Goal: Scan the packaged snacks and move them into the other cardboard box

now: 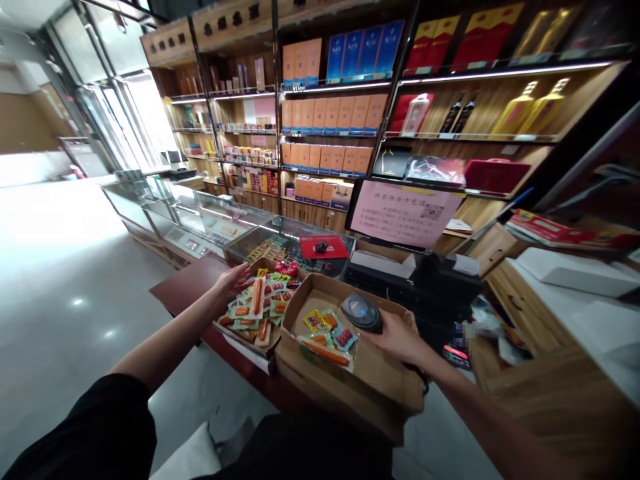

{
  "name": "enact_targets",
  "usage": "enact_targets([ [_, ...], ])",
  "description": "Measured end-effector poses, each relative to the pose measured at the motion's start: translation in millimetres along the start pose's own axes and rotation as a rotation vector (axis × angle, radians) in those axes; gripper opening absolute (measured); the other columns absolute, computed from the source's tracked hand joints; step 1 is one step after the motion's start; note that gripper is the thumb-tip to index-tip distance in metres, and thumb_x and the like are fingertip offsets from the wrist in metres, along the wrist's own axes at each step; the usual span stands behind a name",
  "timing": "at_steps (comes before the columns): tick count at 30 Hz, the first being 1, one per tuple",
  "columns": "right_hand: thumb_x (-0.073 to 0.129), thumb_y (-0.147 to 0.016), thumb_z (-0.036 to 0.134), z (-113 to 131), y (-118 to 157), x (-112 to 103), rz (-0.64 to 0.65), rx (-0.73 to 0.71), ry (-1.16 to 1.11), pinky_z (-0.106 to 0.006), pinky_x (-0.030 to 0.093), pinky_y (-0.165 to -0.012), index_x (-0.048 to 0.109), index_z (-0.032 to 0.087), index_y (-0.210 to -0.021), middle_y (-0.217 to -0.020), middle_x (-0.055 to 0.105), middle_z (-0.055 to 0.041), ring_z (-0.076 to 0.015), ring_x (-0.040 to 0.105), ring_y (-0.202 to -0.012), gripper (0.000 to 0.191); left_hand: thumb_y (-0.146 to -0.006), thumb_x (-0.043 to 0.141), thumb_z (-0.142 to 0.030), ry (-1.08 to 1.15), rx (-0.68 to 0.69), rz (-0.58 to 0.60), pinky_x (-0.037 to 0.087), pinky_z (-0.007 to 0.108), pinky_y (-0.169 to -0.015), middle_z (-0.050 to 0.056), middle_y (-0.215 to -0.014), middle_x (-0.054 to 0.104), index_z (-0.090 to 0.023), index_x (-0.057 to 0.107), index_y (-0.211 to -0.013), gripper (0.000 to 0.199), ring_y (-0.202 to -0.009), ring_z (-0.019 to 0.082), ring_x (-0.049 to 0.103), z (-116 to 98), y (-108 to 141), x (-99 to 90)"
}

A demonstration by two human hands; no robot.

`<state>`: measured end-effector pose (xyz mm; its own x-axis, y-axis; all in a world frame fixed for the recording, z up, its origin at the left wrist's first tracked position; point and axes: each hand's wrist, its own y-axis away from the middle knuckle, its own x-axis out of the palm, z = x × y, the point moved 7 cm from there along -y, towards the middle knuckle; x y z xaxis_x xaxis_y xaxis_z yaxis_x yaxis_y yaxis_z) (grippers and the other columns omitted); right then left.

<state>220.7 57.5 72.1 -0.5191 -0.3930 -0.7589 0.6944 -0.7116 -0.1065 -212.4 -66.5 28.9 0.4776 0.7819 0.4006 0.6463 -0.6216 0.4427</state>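
My left hand is over the left edge of a cardboard box full of packaged sausages, its fingers apart and nothing held. In my right hand is a dark handheld scanner with a small blue light, above the right cardboard box. Inside that box lie a few packets: a yellow one, a small one with reddish pieces and a long sausage packet. The two boxes stand side by side.
Behind the boxes are a glass display counter, a red mat with a dark object, and a monitor bearing a pink notice. Shelves of boxes and bottles line the wall. A wooden drawer unit stands at right.
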Motion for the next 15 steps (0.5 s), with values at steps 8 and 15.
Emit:
enact_targets([
  [8,0.077,-0.072,0.039,14,-6,5,-0.082,0.119,0.068,-0.041,0.056,-0.084,0.070,0.021,-0.115,-0.108,0.077,-0.0103,-0.0350,0.071,-0.102,0.047,-0.078,0.079,-0.015,-0.166,-0.053,0.269,0.063,0.034,-0.072,0.008,-0.083,0.071,-0.012,0.069,-0.095,0.020,-0.067,0.015,0.069,12,-31,61.5],
  [15,0.072,-0.074,0.038,2,30,-7,-0.283,0.232,0.041,-0.042,0.055,-0.090,0.069,0.017,-0.115,-0.112,0.076,-0.0119,-0.0327,0.070,-0.105,0.046,-0.067,0.088,-0.021,-0.587,-0.145,0.756,0.060,0.032,-0.069,0.009,-0.087,0.072,-0.015,0.073,-0.095,0.032,-0.073,0.016,0.067,119,-1,173.6],
])
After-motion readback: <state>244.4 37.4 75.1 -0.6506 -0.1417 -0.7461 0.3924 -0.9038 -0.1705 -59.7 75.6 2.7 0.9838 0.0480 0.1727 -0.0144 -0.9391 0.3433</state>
